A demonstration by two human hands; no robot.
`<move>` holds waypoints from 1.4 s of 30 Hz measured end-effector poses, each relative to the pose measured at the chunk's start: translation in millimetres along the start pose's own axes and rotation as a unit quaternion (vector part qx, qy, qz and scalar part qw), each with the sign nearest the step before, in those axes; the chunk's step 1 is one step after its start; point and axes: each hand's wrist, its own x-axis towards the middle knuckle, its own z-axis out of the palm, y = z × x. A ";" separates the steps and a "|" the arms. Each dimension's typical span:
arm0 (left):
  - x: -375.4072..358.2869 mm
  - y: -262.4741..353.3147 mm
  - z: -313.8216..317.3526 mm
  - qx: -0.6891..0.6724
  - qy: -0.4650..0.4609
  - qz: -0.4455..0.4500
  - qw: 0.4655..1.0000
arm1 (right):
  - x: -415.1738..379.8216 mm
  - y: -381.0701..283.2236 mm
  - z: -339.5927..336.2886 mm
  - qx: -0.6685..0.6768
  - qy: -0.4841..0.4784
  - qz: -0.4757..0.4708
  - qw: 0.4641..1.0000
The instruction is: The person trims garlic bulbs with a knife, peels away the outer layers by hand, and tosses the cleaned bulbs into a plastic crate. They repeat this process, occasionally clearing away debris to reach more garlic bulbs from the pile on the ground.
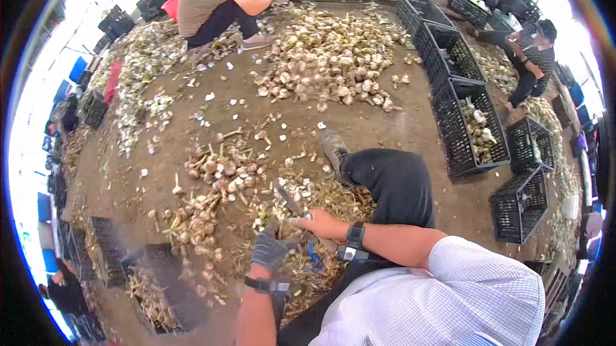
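Note:
My right hand (317, 225) is bare and closed around the handle of a knife (287, 197), whose blade points forward and to the left. My left hand (271, 250), in a grey glove, is just left of it with its fingers curled. What it grips, if anything, I cannot make out. Beyond and left of my hands lie loose garlic bulbs (223, 165) with stems. A further group of garlic bulbs (196, 218) is left of my gloved hand. Cut stalks and husks (343, 202) cover the ground beneath my hands, and a small blue piece (314, 258) lies among them.
A large garlic heap (330, 57) spreads ahead on the dirt floor. Black crates (457, 125) line the right side, one partly filled with garlic. A person (215, 3) squats at the upper left; another person (532, 57) sits at the right. More crates (106, 250) stand at the left.

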 end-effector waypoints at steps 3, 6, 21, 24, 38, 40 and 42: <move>-26.6 9.3 19.8 0.058 0.073 0.036 0.995 | -25.2 -16.7 -0.8 0.147 -0.003 -0.089 0.985; -57.3 44.9 32.4 -0.045 0.118 0.084 0.988 | -18.8 -8.0 0.4 0.194 -0.055 -0.046 0.978; -80.3 -74.4 83.9 0.297 0.156 0.164 0.928 | -101.7 -24.2 -3.7 -0.286 0.006 -0.364 0.886; -79.3 -72.9 83.8 0.253 0.144 0.134 0.947 | -98.2 -21.8 -3.4 -0.304 0.003 -0.353 0.885; -98.2 -64.3 78.4 -0.203 0.123 0.099 0.966 | -56.2 10.3 3.1 -0.437 -0.049 -0.178 0.880; -110.6 6.8 57.2 -0.015 0.153 0.180 0.972 | -15.7 69.5 -10.6 -0.488 -0.050 -0.096 0.866; -108.4 -0.7 49.8 0.065 0.179 0.202 0.961 | -33.4 55.8 -1.4 -0.431 -0.005 -0.087 0.898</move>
